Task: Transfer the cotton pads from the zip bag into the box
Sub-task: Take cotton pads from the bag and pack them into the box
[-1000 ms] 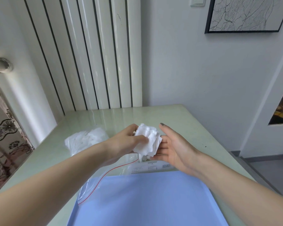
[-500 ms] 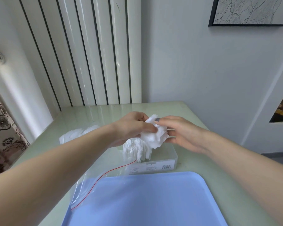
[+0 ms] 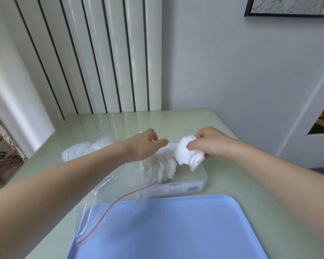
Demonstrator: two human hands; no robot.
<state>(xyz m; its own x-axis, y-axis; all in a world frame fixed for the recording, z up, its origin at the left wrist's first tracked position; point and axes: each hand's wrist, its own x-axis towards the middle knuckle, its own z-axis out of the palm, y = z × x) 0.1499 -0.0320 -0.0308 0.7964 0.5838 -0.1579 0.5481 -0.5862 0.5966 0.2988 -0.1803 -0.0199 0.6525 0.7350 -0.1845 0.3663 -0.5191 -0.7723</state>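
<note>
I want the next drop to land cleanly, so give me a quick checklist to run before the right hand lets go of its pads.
1. Right hand grips the bunch of pads: ok.
2. Bunch is over the box: ok, roughly above its right part.
3. Box is open on top: ok, no lid seen on it.
4. Room in the box: ok on the right; a stack of pads fills the left.
5. Left hand out of the way: not ok, it hovers open over the box's left part.
6. Zip bag emptied: cannot tell; more white pads lie on the table behind.
</note>
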